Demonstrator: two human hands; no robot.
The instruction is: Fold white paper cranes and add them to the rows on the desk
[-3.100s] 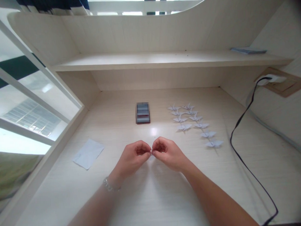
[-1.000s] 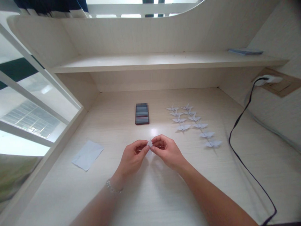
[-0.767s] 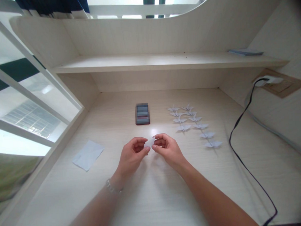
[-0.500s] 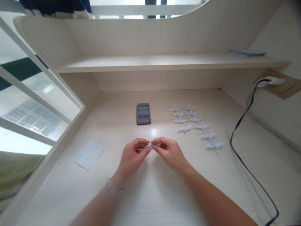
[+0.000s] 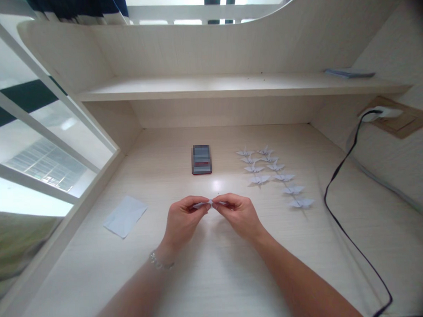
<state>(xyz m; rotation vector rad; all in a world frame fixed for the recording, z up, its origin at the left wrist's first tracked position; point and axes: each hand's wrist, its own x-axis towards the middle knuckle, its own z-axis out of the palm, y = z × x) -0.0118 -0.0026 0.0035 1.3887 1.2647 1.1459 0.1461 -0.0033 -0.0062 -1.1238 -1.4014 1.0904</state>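
Note:
Over the middle of the pale wooden desk, my left hand and my right hand meet fingertip to fingertip. Both pinch a small folded piece of pale paper, which lies flat between thumbs and forefingers. A thin bracelet circles my left wrist. To the right, beyond my right hand, several folded paper cranes lie in two rows on the desk.
A phone lies flat behind my hands. One loose pale sheet rests at the left. A black cable runs from a wall plug down the right side. A shelf above carries a thin booklet.
The folded paper stood up between my fingertips a second ago; now it is turned flat and held level. My hands have stayed in the same spot.

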